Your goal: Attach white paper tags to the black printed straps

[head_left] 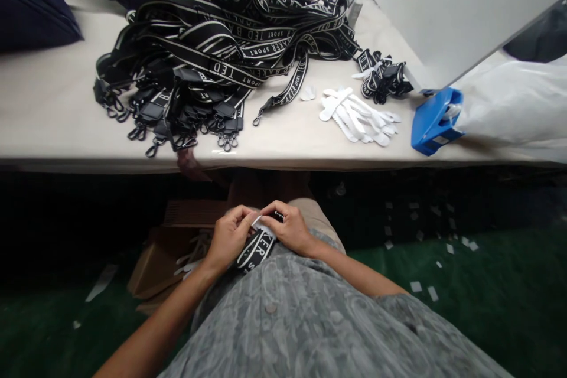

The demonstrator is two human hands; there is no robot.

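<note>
Pinching a flat white strip (262,226), left hand (231,235) and right hand (289,228), folded woven black strap (258,249) beneath

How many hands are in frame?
2: the left hand and the right hand, both over the lap, fingers pinching at a white strip by a folded black strap. No others show.

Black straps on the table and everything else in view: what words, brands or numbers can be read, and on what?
"TED BAKER SPORT": pile of black straps.
"BAKER SPORT": loose strap end with a clip.
"TED": small strap bundle.
"KER", with the rest hidden or blurred: folded strap in the lap.
Blue object: its label is too small to read.
No numbers can be made out.
</note>
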